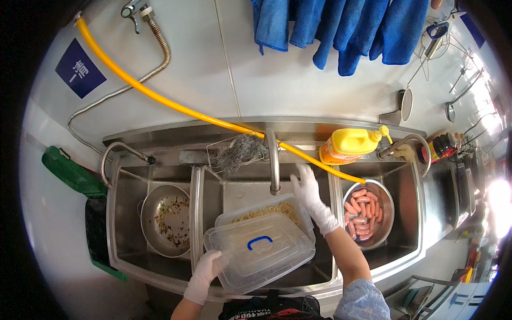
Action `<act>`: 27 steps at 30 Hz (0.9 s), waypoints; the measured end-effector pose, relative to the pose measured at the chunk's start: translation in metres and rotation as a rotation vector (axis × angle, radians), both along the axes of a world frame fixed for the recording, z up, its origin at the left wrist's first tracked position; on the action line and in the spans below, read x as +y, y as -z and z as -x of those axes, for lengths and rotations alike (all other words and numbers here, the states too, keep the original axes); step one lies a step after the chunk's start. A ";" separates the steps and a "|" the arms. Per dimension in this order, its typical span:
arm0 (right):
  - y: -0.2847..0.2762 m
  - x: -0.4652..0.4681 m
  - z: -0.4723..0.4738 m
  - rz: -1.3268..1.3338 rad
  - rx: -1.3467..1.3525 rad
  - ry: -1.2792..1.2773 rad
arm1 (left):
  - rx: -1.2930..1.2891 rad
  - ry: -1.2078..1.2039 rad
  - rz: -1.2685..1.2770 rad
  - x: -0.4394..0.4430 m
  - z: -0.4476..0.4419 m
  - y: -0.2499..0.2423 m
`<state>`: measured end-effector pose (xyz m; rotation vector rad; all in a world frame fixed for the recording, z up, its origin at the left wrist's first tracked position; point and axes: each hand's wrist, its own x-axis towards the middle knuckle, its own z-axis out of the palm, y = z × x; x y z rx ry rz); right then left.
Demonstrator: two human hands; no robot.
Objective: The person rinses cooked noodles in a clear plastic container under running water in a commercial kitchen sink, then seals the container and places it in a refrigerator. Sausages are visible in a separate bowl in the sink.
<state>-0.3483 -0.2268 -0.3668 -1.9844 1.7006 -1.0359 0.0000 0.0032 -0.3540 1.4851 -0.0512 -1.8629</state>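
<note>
My left hand (206,272), in a white glove, grips the left edge of a translucent plastic lid (264,264) with a blue handle (259,241). The lid lies tilted over the front of a clear plastic tub (222,220), leaving its rear part uncovered. Pale noodles (280,210) show inside the tub, which is in the middle basin (240,190) of a steel sink. My right hand (307,190), also gloved, is by the tub's right rear corner with fingers stretched toward the back; nothing shows in it. Whether it touches the tub's rim is unclear.
A steel faucet (273,160) arches over the middle basin. The right basin holds a bowl of sausages (363,210), with a yellow hose (304,154) reaching its rim. At left is a pan with food scraps (172,220). Steel wool (240,152) and a yellow jug (350,144) stand behind.
</note>
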 end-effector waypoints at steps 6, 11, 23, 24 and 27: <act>-0.042 -0.090 -0.040 0.013 0.220 -0.149 | -0.233 0.008 0.156 0.032 -0.034 -0.082; -0.018 -0.075 -0.038 0.144 0.324 -0.070 | -0.392 -0.277 0.213 0.085 -0.109 -0.117; 0.034 -0.019 -0.018 -0.015 0.505 -0.102 | -0.408 -0.729 0.341 0.127 -0.153 -0.071; 0.040 -0.009 -0.020 -0.043 0.203 -0.077 | -0.468 -0.775 0.282 0.119 -0.147 -0.069; 0.056 0.052 -0.014 -0.188 0.122 0.039 | -0.427 -0.543 0.277 0.099 -0.136 -0.071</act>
